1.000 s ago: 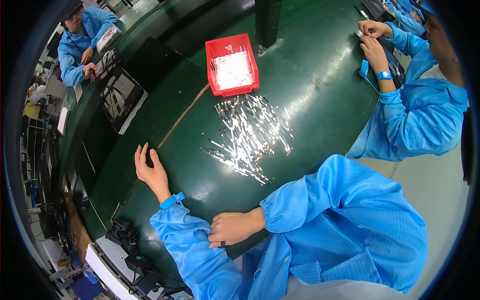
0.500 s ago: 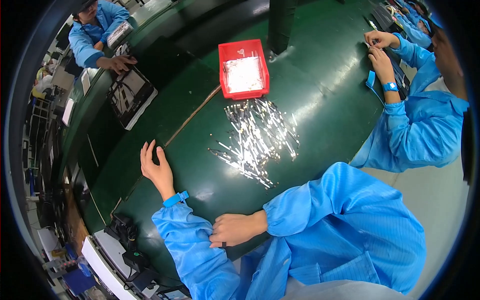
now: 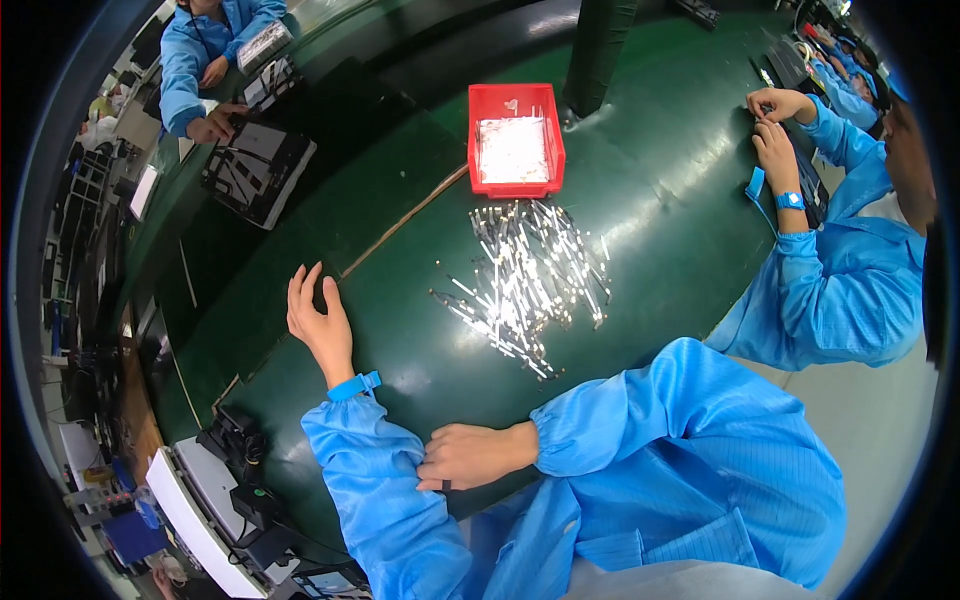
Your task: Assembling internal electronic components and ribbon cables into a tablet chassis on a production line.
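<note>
My left hand (image 3: 320, 322) reaches over the green table, its fingers stretched and slightly spread, with nothing in it. A blue band (image 3: 354, 387) circles that wrist. My right hand (image 3: 472, 457) is bent over my left forearm, its fingers closed on the blue sleeve (image 3: 385, 480); a dark ring shows on one finger. To the right of my left hand lies a loose pile of thin black-and-white strips (image 3: 530, 275) with small shiny ends, apart from both hands. Behind the pile stands a red plastic bin (image 3: 555, 178) with a heap of white pieces inside.
A dark post (image 3: 598, 60) rises behind the bin. At far left, a co-worker's hand (image 3: 213, 124) touches a dark flat device (image 3: 262, 172). Another co-worker's hands (image 3: 775, 135) work at the right. Black adapters and cables (image 3: 240, 455) lie at lower left beside a white panel.
The view has shifted, so the bin and strips appear farther right. The co-worker's hand and the flat device at far left have moved away from me. My hands keep their pose.
</note>
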Demonstrator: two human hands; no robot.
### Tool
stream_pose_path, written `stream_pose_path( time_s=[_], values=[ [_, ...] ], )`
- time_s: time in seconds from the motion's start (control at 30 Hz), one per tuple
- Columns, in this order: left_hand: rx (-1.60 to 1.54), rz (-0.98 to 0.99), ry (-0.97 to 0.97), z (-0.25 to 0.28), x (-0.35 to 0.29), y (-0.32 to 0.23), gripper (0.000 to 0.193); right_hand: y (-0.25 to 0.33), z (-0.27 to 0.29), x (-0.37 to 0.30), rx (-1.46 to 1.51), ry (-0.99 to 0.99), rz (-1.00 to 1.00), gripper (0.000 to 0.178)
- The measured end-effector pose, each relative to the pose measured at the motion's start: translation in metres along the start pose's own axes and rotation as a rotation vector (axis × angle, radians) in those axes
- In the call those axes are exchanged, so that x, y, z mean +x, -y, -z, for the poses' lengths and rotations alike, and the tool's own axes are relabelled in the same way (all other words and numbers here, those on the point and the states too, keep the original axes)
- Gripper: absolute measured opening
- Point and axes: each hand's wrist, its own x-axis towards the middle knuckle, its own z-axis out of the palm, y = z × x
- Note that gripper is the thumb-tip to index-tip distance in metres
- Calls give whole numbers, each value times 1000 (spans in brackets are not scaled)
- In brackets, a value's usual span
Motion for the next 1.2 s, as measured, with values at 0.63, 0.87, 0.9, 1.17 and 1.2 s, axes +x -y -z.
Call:
stream_pose_path(
  time_s=[0.63, 0.87, 0.9, 1.17, 1.2],
  values=[
    [41, -14, -16, 2, 0, -3, 26, 0, 1, 0, 7, -1, -1, 35],
    [17, 10, 8, 2, 0, 0, 27, 0, -1, -1, 5, -2, -2, 34],
    [17, 10, 8, 1, 0, 1, 27, 0, -1, -1, 5, -3, -2, 34],
    [6, -6, -1, -1, 0, 2, 26, 0, 1, -1, -14, 10, -6, 35],
    [7, -6, 0, 0, 0, 1, 26, 1, 1, 0, -13, 10, -7, 35]
  ],
)
